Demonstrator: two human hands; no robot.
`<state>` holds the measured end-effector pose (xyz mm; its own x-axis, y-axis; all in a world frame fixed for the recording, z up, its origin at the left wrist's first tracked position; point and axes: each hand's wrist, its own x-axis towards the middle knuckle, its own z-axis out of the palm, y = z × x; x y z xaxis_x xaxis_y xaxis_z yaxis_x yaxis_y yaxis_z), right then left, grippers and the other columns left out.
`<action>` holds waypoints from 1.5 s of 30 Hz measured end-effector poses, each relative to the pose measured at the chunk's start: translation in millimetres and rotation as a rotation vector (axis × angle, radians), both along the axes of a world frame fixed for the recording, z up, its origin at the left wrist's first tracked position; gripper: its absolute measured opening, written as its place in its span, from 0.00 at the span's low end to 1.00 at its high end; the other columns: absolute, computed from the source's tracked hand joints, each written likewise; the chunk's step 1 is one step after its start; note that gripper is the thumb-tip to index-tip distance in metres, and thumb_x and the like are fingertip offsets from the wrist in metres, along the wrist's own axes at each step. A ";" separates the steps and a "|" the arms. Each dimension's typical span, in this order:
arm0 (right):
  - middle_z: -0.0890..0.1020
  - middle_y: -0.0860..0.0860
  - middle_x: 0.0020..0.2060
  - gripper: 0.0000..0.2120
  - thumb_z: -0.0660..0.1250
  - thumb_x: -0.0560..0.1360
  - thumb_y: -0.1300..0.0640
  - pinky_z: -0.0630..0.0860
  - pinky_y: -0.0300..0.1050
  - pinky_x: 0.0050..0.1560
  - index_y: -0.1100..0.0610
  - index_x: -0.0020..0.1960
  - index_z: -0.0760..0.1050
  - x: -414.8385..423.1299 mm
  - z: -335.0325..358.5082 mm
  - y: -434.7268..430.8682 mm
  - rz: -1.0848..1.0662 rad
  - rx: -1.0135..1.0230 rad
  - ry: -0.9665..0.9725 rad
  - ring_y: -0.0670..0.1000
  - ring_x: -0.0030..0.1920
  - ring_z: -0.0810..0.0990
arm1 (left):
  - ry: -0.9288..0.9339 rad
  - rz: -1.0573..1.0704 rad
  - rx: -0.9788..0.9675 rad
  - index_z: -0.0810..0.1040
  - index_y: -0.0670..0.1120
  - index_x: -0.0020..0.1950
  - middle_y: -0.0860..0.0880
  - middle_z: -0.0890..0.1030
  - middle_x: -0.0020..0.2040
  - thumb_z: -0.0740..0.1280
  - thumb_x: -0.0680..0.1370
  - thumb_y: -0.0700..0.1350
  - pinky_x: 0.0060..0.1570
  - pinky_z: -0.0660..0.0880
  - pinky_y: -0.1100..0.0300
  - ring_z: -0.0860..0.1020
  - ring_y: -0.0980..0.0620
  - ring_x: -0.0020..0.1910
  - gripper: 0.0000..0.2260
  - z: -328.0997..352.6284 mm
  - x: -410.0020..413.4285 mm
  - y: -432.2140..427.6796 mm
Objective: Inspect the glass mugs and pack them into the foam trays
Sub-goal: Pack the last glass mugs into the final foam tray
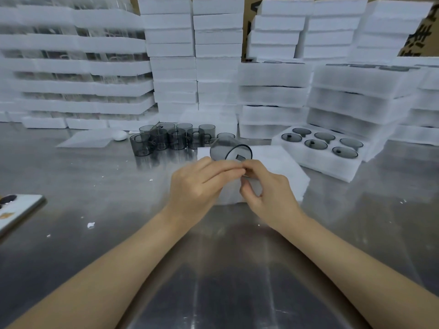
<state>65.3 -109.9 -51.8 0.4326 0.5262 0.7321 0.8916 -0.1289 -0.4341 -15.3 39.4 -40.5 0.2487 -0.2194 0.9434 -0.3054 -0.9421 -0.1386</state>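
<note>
Both hands pinching one smoky glass mug [229, 151], tilted, above a foam block [280, 169] mid-desk: left hand [199, 184] and right hand [266, 188] meeting at its handle. More mugs [171, 138] clustered toward the far edge; filled foam tray [320, 160] to the right.

One mug [229, 150] up in two hands, six mugs [322, 142] sitting in the open tray [332, 167], roughly nine loose (overlapping, hard to count) on the table [95, 186].

A steel table [237, 269] is carrying my work: loose smoked-glass mugs [171, 140] are standing clustered at centre, a filled foam tray [318, 162] is sitting to the right, foam stacks [273, 100] are lining the back, and a phone [16, 210] is lying left.
</note>
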 end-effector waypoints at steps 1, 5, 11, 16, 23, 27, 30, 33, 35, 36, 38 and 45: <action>0.83 0.49 0.46 0.14 0.61 0.73 0.61 0.70 0.28 0.47 0.53 0.58 0.72 0.6 1.7 -0.6 -0.020 0.021 -0.007 0.48 0.47 0.80 | 0.023 -0.023 -0.110 0.83 0.57 0.55 0.60 0.82 0.53 0.73 0.75 0.38 0.36 0.74 0.65 0.77 0.59 0.40 0.15 2.4 -0.4 -4.1; 0.84 0.53 0.42 0.17 0.57 0.72 0.58 0.79 0.50 0.42 0.58 0.58 0.74 3.6 8.8 -8.5 -0.088 0.049 -0.040 0.54 0.39 0.81 | -0.009 0.058 -0.108 0.67 0.46 0.68 0.46 0.66 0.65 0.74 0.73 0.44 0.52 0.75 0.55 0.73 0.49 0.58 0.27 2.9 2.9 -5.4; 0.77 0.50 0.62 0.25 0.66 0.73 0.48 0.73 0.40 0.63 0.61 0.66 0.72 -4.9 10.2 -6.0 0.003 0.035 -0.029 0.44 0.62 0.74 | 0.570 -0.092 -0.483 0.62 0.49 0.76 0.50 0.75 0.65 0.74 0.73 0.46 0.63 0.70 0.63 0.74 0.54 0.62 0.35 -5.9 1.8 2.4; 0.75 0.41 0.58 0.34 0.75 0.69 0.51 0.71 0.34 0.60 0.54 0.71 0.66 -5.8 19.5 -4.8 -0.053 0.079 0.133 0.37 0.60 0.72 | 0.651 -0.146 -0.395 0.59 0.54 0.76 0.59 0.70 0.68 0.73 0.73 0.48 0.65 0.62 0.72 0.69 0.63 0.65 0.35 -7.4 2.8 9.2; 0.71 0.47 0.56 0.24 0.72 0.70 0.61 0.73 0.34 0.55 0.57 0.64 0.71 35.2 35.7 -32.2 -0.190 0.219 0.219 0.37 0.53 0.74 | 0.562 -0.048 -0.552 0.76 0.44 0.66 0.52 0.75 0.67 0.62 0.81 0.48 0.68 0.65 0.58 0.70 0.54 0.67 0.16 -9.6 7.0 7.2; 0.75 0.47 0.58 0.22 0.66 0.71 0.66 0.73 0.34 0.53 0.56 0.65 0.74 52.4 31.0 -41.5 -0.190 0.075 0.319 0.41 0.56 0.76 | 0.595 0.023 -0.852 0.77 0.44 0.63 0.53 0.71 0.70 0.63 0.81 0.43 0.67 0.56 0.69 0.66 0.56 0.70 0.12 -13.0 10.9 18.6; 0.74 0.42 0.56 0.23 0.67 0.71 0.66 0.68 0.25 0.50 0.55 0.65 0.75 56.8 30.0 -44.7 -0.142 -0.027 0.322 0.31 0.53 0.74 | 0.633 -0.061 -1.031 0.76 0.44 0.63 0.52 0.70 0.69 0.64 0.80 0.41 0.72 0.60 0.58 0.67 0.55 0.70 0.12 -13.6 11.4 24.2; 0.74 0.38 0.54 0.22 0.66 0.72 0.67 0.68 0.24 0.51 0.54 0.64 0.75 59.3 30.8 -48.8 -0.107 -0.060 0.346 0.32 0.52 0.76 | 0.634 -0.095 -1.077 0.76 0.46 0.63 0.53 0.71 0.68 0.64 0.79 0.41 0.70 0.64 0.56 0.68 0.56 0.68 0.12 -12.8 11.5 24.6; 0.74 0.39 0.55 0.21 0.65 0.73 0.66 0.67 0.22 0.52 0.53 0.64 0.75 61.2 30.9 -50.3 -0.117 -0.103 0.359 0.33 0.53 0.76 | 0.636 -0.096 -1.079 0.76 0.47 0.63 0.54 0.71 0.67 0.64 0.79 0.41 0.69 0.65 0.57 0.69 0.56 0.67 0.12 -14.0 12.5 24.5; 0.74 0.40 0.55 0.21 0.65 0.74 0.65 0.65 0.21 0.52 0.53 0.65 0.75 61.4 30.2 -50.4 -0.129 -0.128 0.345 0.33 0.53 0.75 | 0.633 -0.096 -1.082 0.76 0.47 0.63 0.54 0.71 0.67 0.64 0.79 0.41 0.68 0.65 0.59 0.69 0.57 0.67 0.12 -14.6 12.9 24.8; 0.72 0.42 0.56 0.21 0.64 0.74 0.62 0.65 0.22 0.51 0.51 0.67 0.73 60.9 27.0 -49.9 -0.163 -0.179 0.273 0.36 0.53 0.74 | 0.614 -0.087 -1.078 0.76 0.47 0.62 0.55 0.72 0.65 0.63 0.80 0.41 0.64 0.65 0.66 0.69 0.59 0.64 0.11 -16.1 14.0 26.2; 0.68 0.38 0.59 0.24 0.60 0.75 0.53 0.71 0.47 0.57 0.44 0.71 0.67 59.1 21.4 -48.8 -0.242 -0.371 0.215 0.37 0.45 0.71 | 0.478 0.122 -1.154 0.78 0.43 0.59 0.48 0.74 0.60 0.56 0.81 0.40 0.49 0.61 0.75 0.70 0.58 0.55 0.13 -18.1 17.5 54.9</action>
<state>124.4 -158.7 -30.3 0.6955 0.6003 0.3950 0.7121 -0.5026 -0.4902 2.2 94.3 -58.6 0.5791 0.7213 0.3799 -0.0001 -0.4660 0.8848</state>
